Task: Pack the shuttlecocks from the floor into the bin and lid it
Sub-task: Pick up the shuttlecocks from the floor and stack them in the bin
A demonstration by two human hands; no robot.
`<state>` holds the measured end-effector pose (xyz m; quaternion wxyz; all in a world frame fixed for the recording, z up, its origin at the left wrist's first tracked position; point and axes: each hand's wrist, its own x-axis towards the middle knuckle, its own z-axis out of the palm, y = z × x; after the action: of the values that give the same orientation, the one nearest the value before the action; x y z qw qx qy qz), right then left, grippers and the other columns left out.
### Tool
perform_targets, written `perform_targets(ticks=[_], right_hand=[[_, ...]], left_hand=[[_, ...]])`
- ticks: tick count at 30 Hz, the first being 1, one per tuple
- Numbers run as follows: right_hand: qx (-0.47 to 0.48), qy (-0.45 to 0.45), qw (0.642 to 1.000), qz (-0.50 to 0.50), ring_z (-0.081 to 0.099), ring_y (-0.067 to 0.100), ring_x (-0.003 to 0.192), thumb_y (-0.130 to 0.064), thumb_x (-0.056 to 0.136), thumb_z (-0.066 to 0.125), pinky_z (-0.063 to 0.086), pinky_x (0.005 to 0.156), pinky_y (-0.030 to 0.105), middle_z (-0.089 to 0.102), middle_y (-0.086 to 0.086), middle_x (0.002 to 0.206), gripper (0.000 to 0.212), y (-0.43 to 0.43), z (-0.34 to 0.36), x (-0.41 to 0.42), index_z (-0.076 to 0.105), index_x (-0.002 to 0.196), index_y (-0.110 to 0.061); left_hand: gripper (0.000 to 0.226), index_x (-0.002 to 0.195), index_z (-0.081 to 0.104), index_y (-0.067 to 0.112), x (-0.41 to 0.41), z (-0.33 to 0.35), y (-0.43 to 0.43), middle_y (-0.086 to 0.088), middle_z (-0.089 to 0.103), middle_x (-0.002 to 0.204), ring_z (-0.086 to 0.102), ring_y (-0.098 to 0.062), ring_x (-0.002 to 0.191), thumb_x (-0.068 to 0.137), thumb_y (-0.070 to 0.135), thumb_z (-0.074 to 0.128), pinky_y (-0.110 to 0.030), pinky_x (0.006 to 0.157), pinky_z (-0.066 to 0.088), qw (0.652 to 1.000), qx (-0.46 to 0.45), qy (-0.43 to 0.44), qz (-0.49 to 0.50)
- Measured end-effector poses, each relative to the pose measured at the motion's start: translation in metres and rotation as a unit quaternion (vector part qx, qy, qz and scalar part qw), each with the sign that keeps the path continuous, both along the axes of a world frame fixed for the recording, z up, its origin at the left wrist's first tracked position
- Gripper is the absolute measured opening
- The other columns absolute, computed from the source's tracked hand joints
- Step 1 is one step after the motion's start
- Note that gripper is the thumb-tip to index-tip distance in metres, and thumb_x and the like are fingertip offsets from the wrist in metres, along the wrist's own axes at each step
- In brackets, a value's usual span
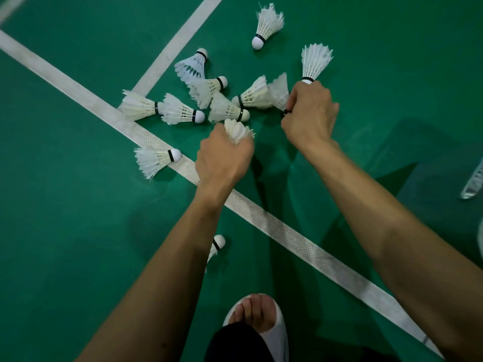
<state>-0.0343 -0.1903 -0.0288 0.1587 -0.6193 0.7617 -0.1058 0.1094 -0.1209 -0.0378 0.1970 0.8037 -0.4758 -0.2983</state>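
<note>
Several white feather shuttlecocks (pixel 183 112) lie scattered on the green court floor around a corner of white lines. My left hand (pixel 222 158) is closed on one shuttlecock (pixel 236 130), its feathers sticking out past the fingers. My right hand (pixel 309 113) grips two shuttlecocks: one standing up above the knuckles (pixel 315 61) and one fanning out to the left (pixel 279 92). One shuttlecock lies apart at the top (pixel 266 24), one on the white line at the left (pixel 154 160), and one partly hidden under my left forearm (pixel 217 245). The bin is not in view.
White court lines (pixel 287 236) cross the floor diagonally. My foot in a white open-toed slipper (pixel 261 317) is at the bottom centre. A clear plastic object (pixel 473 184) shows at the right edge.
</note>
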Motion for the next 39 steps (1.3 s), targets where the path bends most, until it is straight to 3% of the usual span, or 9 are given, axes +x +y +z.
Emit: perform_targets(ticks=[6, 10, 14, 19, 23, 29, 32, 36, 39], right_hand=[[0.074, -0.110, 0.990, -0.055, 0.062, 0.034, 0.108, -0.024, 0.082, 0.076, 0.044, 0.080, 0.032, 0.067, 0.013, 0.115, 0.036, 0.027, 0.018, -0.020, 0.063, 0.113, -0.011], [0.087, -0.163, 0.982, -0.048, 0.057, 0.031, 0.099, -0.020, 0.082, 0.066, 0.045, 0.081, 0.033, 0.064, 0.009, 0.107, 0.033, 0.053, 0.044, -0.031, 0.061, 0.112, -0.009], [0.046, -0.218, 0.973, -0.065, 0.063, 0.034, 0.079, -0.019, 0.083, 0.054, 0.056, 0.075, 0.044, 0.068, 0.012, 0.076, 0.021, 0.071, 0.070, -0.041, 0.069, 0.077, -0.004], [0.068, -0.351, 0.929, -0.095, 0.074, 0.036, 0.064, -0.029, 0.084, 0.060, 0.063, 0.066, 0.053, 0.066, 0.018, 0.060, 0.033, 0.096, 0.102, -0.061, 0.063, 0.061, -0.005], [0.101, -0.438, 0.890, -0.072, 0.073, 0.027, 0.062, -0.022, 0.080, 0.080, 0.064, 0.072, 0.053, 0.073, 0.030, 0.081, 0.038, 0.122, 0.124, -0.081, 0.070, 0.078, 0.014], [0.021, -0.389, 0.918, -0.081, 0.076, 0.041, 0.078, -0.016, 0.079, 0.077, 0.062, 0.069, 0.058, 0.069, 0.035, 0.084, 0.037, 0.138, 0.176, -0.135, 0.064, 0.088, 0.018], [-0.030, -0.355, 0.927, -0.116, 0.073, 0.033, 0.074, -0.014, 0.081, 0.079, 0.060, 0.072, 0.059, 0.070, 0.033, 0.089, 0.030, 0.157, 0.194, -0.180, 0.069, 0.092, 0.013], [-0.071, -0.330, 0.912, -0.233, 0.062, 0.013, 0.063, -0.021, 0.082, 0.082, 0.056, 0.059, 0.027, 0.076, 0.019, 0.085, 0.026, 0.198, 0.193, -0.253, 0.078, 0.089, 0.003], [-0.130, -0.245, 0.900, -0.337, 0.057, 0.013, 0.063, -0.023, 0.077, 0.078, 0.059, 0.064, 0.032, 0.075, 0.022, 0.087, 0.028, 0.227, 0.173, -0.301, 0.077, 0.087, 0.003]], left_hand=[[0.028, 0.092, 0.054, 0.024, -0.021, 0.004, 0.013, 0.008, 0.063, 0.084, 0.058, -0.021, 0.078, 0.085, 0.050, 0.060, -0.034, 0.065, 0.039, 0.998, -0.021, 0.049, -0.018], [0.009, 0.082, 0.054, 0.019, -0.045, 0.024, 0.021, 0.005, 0.060, 0.078, 0.055, -0.014, 0.069, 0.082, 0.025, 0.062, -0.030, 0.060, 0.045, 0.964, -0.023, 0.263, 0.031], [0.031, 0.085, 0.054, 0.004, -0.052, 0.050, 0.031, -0.014, 0.056, 0.070, 0.055, -0.026, 0.052, 0.063, 0.025, 0.056, -0.027, 0.049, 0.045, 0.889, 0.046, 0.444, 0.103], [0.013, 0.081, 0.052, 0.009, -0.058, 0.091, 0.046, -0.009, 0.057, 0.070, 0.056, -0.021, 0.046, 0.079, 0.019, 0.059, -0.026, 0.048, 0.043, 0.935, 0.015, 0.355, 0.023], [0.010, 0.072, 0.049, 0.015, -0.071, 0.125, 0.051, -0.012, 0.051, 0.080, 0.048, -0.024, 0.060, 0.077, 0.018, 0.058, -0.024, 0.043, 0.040, 0.949, -0.029, 0.313, -0.014], [0.022, 0.074, 0.047, 0.017, -0.132, 0.168, 0.054, 0.001, 0.046, 0.070, 0.045, -0.004, 0.048, 0.086, 0.000, 0.053, -0.016, 0.040, 0.033, 0.932, -0.108, 0.327, -0.113], [0.013, 0.073, 0.048, 0.014, -0.180, 0.178, 0.055, 0.002, 0.046, 0.067, 0.044, -0.011, 0.054, 0.073, 0.007, 0.059, -0.023, 0.047, 0.034, 0.913, -0.136, 0.351, -0.158], [0.010, 0.077, 0.063, 0.017, -0.242, 0.166, 0.064, -0.001, 0.062, 0.069, 0.062, -0.024, 0.064, 0.066, 0.019, 0.062, -0.045, 0.053, 0.048, 0.904, -0.120, 0.308, -0.272], [0.029, 0.088, 0.067, 0.021, -0.278, 0.157, 0.073, 0.008, 0.068, 0.073, 0.062, -0.015, 0.065, 0.065, 0.038, 0.063, -0.039, 0.062, 0.053, 0.905, -0.119, 0.246, -0.327]])
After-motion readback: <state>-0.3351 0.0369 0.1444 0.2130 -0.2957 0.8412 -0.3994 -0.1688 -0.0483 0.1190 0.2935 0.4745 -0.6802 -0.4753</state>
